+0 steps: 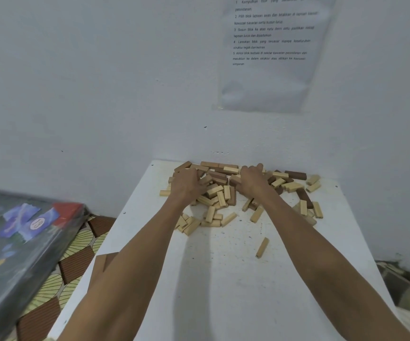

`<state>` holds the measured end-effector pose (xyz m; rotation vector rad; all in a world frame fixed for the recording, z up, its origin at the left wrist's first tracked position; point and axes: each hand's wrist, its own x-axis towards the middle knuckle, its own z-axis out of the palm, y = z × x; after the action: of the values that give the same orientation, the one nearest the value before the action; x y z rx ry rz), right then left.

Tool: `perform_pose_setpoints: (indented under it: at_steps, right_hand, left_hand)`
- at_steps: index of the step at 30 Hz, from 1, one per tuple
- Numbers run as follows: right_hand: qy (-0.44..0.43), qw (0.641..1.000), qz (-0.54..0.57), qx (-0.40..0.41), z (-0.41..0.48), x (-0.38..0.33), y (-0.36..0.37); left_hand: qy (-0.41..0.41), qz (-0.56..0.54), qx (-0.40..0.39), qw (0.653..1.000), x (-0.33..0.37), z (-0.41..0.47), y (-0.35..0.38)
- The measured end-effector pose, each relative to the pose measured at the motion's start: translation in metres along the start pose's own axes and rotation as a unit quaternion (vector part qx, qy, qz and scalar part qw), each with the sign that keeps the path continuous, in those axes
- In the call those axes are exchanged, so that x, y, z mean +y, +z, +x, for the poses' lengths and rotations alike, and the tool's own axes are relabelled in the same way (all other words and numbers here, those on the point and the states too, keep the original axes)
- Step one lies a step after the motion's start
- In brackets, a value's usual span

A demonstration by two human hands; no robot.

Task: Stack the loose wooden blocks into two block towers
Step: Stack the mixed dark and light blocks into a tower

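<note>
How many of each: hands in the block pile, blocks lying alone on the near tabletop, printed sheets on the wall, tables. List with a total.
Hands in the pile of wooden blocks: 2, left hand and right hand
Lone wooden block: 1
Printed sheet: 1
White table: 1
Total: 5

White surface (223,291), dark flecks across its middle; far edge butts the wall. Heap of wooden blocks (219,190) at 12 o'clock, lying every way, mostly pale; dark brown blocks (296,175) mixed in, plainest toward 1 o'clock; pale spill (189,223) at 10 o'clock from centre, touching the heap's near side; looser scatter (307,207) at 2 o'clock, near the right edge; lone pale block (262,247) at 3 o'clock from centre, flat, apart from the rest.
</note>
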<state>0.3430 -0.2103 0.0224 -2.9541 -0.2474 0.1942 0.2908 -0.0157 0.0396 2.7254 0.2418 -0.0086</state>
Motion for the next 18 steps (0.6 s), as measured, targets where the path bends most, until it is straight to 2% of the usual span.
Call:
perform_pose_setpoints:
  at_steps: [3, 10, 13, 16, 18]
  right_hand:
    - [-0.001, 1.000, -0.007, -0.017, 0.001, 0.003, 0.000]
    - [-0.014, 0.999, -0.002, 0.033, -0.012, 0.003, -0.004]
    - [-0.006, 0.994, 0.090, 0.060, -0.029, 0.002, -0.010]
    - [0.010, 0.968, 0.245, 0.059, -0.063, -0.001, -0.018]
    - [0.020, 0.952, 0.299, 0.062, -0.094, -0.002, -0.017]
  left_hand:
    - [-0.008, -0.010, -0.006, 1.000, -0.003, -0.004, -0.001]
    - [0.010, -0.034, 0.012, 0.999, 0.005, -0.012, -0.001]
    - [0.026, -0.089, 0.016, 0.996, 0.012, -0.020, 0.001]
    - [0.046, -0.131, 0.021, 0.990, 0.024, -0.040, 0.004]
    - [0.052, -0.141, 0.015, 0.988, 0.031, -0.063, 0.005]
